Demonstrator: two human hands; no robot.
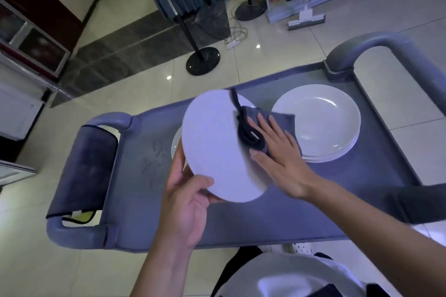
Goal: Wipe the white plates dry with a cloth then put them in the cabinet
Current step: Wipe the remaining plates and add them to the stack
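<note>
So we're mid-wipe here. The left hand (185, 202) is holding a round white ceramic plate (217, 144) tilted up off the grey plastic service cart (265, 219), thumb curled over the rim at about 6 o'clock of the plate and fingers tucked behind it. The right hand (277, 149) is flat, fingers straight and spread, pressing a folded grey cloth with a black hanging loop (265, 125) against the plate's 3 o'clock side. Looks like the back of the plate is facing the camera, though I wouldn't swear to it.

Progress-wise, I'd say early to middle. There's a stack of white shallow plates (318, 123) sitting on the cart at 3 o'clock from the held one, and a sliver of another white plate (176, 144) peeking out underneath at 9 o'clock. Can't tell which pile is dried and which is waiting. None of them are in a cabinet yet; I can't tell whether the dark red unit with glass panels (36, 41) at the frame's 9 to 10 o'clock is the cabinet.

Room to move: the cart has a raised lip all round and chunky loop handles at both ends, so sliding plates off sideways isn't happening, they need lifting. The cloth hand is nearly over the stack's near edge, so a big sweep toward 3 o'clock could clip it. The tiled floor toward 12 o'clock has a black round-based stand (202, 60), a white power strip with cables (233, 43) and a white squeegee mop (306, 19), so I'd watch that route when carrying.
</note>
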